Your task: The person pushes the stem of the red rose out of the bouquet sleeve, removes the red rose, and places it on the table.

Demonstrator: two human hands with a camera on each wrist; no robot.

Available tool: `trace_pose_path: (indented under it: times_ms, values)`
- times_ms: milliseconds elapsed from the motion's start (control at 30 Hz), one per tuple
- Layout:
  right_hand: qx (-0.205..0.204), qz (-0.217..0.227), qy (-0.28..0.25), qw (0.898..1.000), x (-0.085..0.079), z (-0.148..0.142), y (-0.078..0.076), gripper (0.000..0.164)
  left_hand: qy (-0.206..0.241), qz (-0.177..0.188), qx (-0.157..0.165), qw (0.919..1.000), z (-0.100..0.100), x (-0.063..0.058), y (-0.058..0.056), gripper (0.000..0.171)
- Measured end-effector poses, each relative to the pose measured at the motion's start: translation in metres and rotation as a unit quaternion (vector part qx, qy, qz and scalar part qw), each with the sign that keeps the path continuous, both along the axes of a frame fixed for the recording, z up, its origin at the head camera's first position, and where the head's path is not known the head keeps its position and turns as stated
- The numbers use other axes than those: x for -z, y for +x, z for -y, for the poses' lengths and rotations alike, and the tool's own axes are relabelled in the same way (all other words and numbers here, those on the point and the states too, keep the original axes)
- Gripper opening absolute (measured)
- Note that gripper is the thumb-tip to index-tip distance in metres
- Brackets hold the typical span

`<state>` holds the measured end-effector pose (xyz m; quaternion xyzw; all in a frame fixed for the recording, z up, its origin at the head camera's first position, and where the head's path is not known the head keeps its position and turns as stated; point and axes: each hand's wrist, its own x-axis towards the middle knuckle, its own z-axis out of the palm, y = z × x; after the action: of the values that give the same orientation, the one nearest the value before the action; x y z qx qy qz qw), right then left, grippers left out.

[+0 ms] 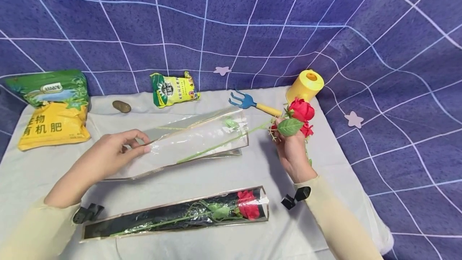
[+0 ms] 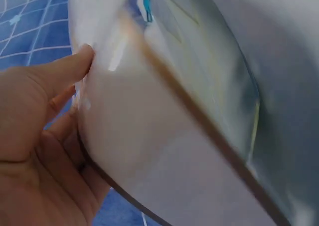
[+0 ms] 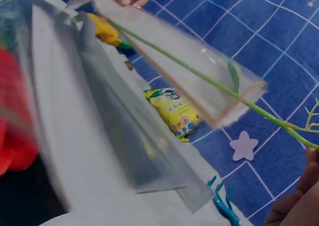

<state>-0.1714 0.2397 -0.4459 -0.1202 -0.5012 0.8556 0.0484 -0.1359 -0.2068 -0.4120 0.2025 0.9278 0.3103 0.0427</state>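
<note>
My left hand (image 1: 108, 155) pinches the edge of a clear-fronted flower sleeve (image 1: 169, 147) between thumb and fingers. In the left wrist view, the sleeve's brown-trimmed edge (image 2: 184, 96) runs past the thumb. At the right, my right hand (image 1: 294, 151) grips an artificial red rose (image 1: 302, 109) by its stem just below the bloom; a green leaf (image 1: 290, 126) covers part of the fingers. The green stem (image 3: 199, 76) runs into the sleeve's wide end, its lower length lying inside. Another grey sleeve (image 3: 119, 121) shows under the first.
Nearer me lies a black-backed sleeve (image 1: 144, 215) with a red rose inside. Along the back are a large fertilizer bag (image 1: 54, 121), a brown stone (image 1: 121, 106), a small yellow-green packet (image 1: 177, 90), a blue hand rake (image 1: 247, 101) and a yellow container (image 1: 303, 87).
</note>
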Motion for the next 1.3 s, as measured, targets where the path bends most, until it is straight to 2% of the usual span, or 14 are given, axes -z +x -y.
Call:
trace_pose_path:
  times_ms: [133, 300, 467, 567, 700, 833, 933, 1000, 1067, 1100, 1133, 1167, 1233, 1300]
  values:
    - [0.003, -0.005, 0.002, 1.000, 0.004, -0.008, 0.007, 0.007, -0.034, -0.023, 0.000, 0.9991, 0.006, 0.008, -0.002, 0.010]
    - [0.049, -0.001, 0.005, 0.999, 0.006, -0.030, 0.014, 0.009, -0.048, -0.018, 0.004, 0.9987, 0.008, 0.022, -0.002, 0.010]
    - [0.091, -0.008, 0.008, 0.996, 0.004, -0.060, 0.022, 0.011, -0.069, -0.038, 0.019, 0.9967, 0.009, 0.033, -0.006, 0.010]
    - [0.114, -0.023, -0.014, 0.993, -0.005, -0.080, 0.024, 0.012, -0.080, -0.038, 0.026, 0.9957, 0.009, 0.040, -0.009, 0.010]
    - [0.122, -0.054, -0.054, 0.990, -0.028, -0.107, 0.026, 0.018, -0.095, -0.020, 0.030, 0.9948, 0.005, 0.046, -0.010, 0.010]
    - [0.097, -0.110, -0.069, 0.987, -0.056, -0.130, 0.026, 0.015, -0.099, -0.013, 0.030, 0.9945, 0.002, 0.048, -0.012, 0.010]
    - [0.045, -0.145, -0.052, 0.987, -0.076, -0.143, 0.025, 0.012, -0.097, -0.016, 0.030, 0.9947, 0.000, 0.051, -0.012, 0.010]
    - [-0.001, -0.147, -0.007, 0.989, -0.086, -0.147, 0.025, 0.014, -0.096, -0.014, 0.032, 0.9947, 0.000, 0.052, -0.013, 0.009]
    - [-0.047, -0.128, 0.075, 0.988, -0.089, -0.145, 0.026, 0.017, -0.094, -0.010, 0.036, 0.9949, 0.001, 0.054, -0.014, 0.009]
    - [-0.067, -0.117, 0.129, 0.982, -0.089, -0.142, 0.027, 0.018, -0.091, -0.005, 0.037, 0.9951, 0.002, 0.054, -0.015, 0.010]
    - [-0.087, -0.103, 0.189, 0.973, -0.088, -0.138, 0.028, 0.020, -0.089, -0.003, 0.039, 0.9953, 0.003, 0.055, -0.015, 0.010]
    - [-0.104, -0.087, 0.252, 0.958, -0.085, -0.133, 0.028, 0.021, -0.085, 0.002, 0.041, 0.9955, 0.003, 0.055, -0.015, 0.011]
    - [-0.135, -0.065, 0.363, 0.920, -0.076, -0.123, 0.029, 0.023, -0.076, 0.008, 0.044, 0.9961, 0.004, 0.056, -0.016, 0.013]
    - [-0.165, -0.051, 0.445, 0.879, -0.064, -0.113, 0.028, 0.024, -0.064, 0.013, 0.046, 0.9968, 0.004, 0.056, -0.016, 0.014]
